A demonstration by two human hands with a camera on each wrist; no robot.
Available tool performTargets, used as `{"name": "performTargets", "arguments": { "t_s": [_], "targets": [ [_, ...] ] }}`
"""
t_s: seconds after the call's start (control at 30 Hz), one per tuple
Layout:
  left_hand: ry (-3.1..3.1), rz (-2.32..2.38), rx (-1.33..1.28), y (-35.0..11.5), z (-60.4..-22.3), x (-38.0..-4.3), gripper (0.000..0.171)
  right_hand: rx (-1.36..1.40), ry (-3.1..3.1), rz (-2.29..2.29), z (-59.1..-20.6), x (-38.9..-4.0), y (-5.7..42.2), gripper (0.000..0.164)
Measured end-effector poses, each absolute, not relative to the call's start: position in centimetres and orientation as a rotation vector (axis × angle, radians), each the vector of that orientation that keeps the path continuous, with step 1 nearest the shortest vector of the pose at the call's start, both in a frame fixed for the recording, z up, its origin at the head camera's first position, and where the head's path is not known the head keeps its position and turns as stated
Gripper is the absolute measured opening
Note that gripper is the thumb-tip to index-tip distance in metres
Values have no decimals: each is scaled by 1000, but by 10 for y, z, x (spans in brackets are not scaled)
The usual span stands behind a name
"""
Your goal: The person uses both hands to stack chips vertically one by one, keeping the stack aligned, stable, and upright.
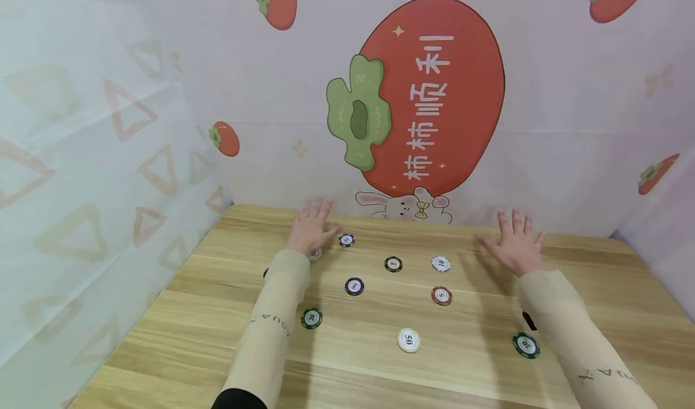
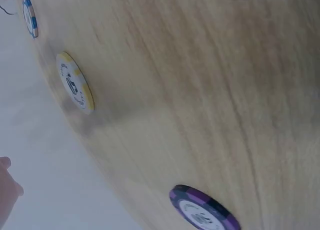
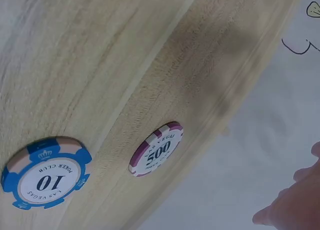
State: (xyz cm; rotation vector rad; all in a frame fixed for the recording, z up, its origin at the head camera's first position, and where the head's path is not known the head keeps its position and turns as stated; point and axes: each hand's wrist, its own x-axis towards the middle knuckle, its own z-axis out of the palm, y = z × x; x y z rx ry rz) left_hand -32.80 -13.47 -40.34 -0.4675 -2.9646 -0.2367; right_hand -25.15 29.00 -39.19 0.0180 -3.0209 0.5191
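My left hand (image 1: 312, 227) reaches over the far left of the table, fingers spread and holding nothing. A blue chip (image 1: 346, 240) lies just right of its thumb, and a pale chip (image 1: 315, 255) is partly hidden below the wrist. Fingers of my right hand (image 1: 514, 245) also spread, empty, near the back edge at the right. A light blue chip (image 1: 441, 264) marked 10 lies to its left. The left wrist view shows a yellow-and-white chip (image 2: 75, 82) and a purple-and-black chip (image 2: 202, 210). In the right wrist view, a 500 chip (image 3: 157, 150) lies beyond a blue 10 chip (image 3: 47, 177).
Across the wooden table (image 1: 217, 312) lie a black chip (image 1: 393, 264), a purple chip (image 1: 355, 286), a red chip (image 1: 441, 295), a white 50 chip (image 1: 408, 339) and green chips (image 1: 312, 318). A printed cloth (image 1: 543, 95) hangs behind the back edge.
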Motion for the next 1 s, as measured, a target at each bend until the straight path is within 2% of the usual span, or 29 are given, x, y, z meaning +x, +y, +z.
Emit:
{"name": "performTargets", "arguments": {
  "t_s": [0.53, 0.8, 1.0],
  "targets": [
    [-2902, -236, -971, -121, -391, -310, 69, 375, -3025, 599, -387, -227, 263, 82],
    [-2883, -288, -1141, -110, -385, -290, 60, 512, -2960, 559, -389, -206, 241, 64],
    [-2957, -229, -1199, -94, -380, -269, 59, 570, -2947, 579, -391, -191, 224, 58]
  ]
}}
